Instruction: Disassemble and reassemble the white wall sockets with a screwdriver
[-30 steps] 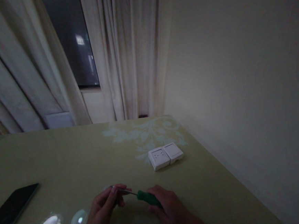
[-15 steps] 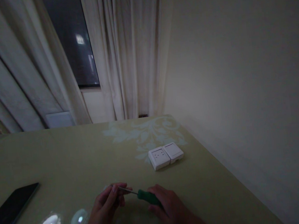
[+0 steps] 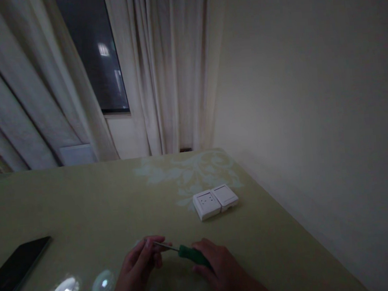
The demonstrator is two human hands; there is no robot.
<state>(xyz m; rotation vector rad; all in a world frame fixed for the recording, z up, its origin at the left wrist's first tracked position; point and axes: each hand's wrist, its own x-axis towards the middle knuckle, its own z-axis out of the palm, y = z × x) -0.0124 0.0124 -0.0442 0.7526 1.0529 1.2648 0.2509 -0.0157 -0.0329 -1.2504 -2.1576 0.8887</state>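
Observation:
My right hand (image 3: 220, 269) is wrapped round the green handle of a screwdriver (image 3: 189, 253), low in the view over the table (image 3: 101, 206). The thin metal shaft points left toward my left hand (image 3: 139, 266), whose fingertips are pinched at the shaft's tip. Whatever small part sits under those fingers is hidden. Both hands rest low on the glossy yellow-green tabletop.
Two white wall-socket plates (image 3: 215, 202) lie side by side further back on the right. A dark phone (image 3: 16, 271) lies flat at the left edge. Curtains (image 3: 161, 67) and a dark window (image 3: 92, 50) stand behind; a plain wall runs along the right.
The hands and screwdriver have barely shifted; the view has drifted very slightly.

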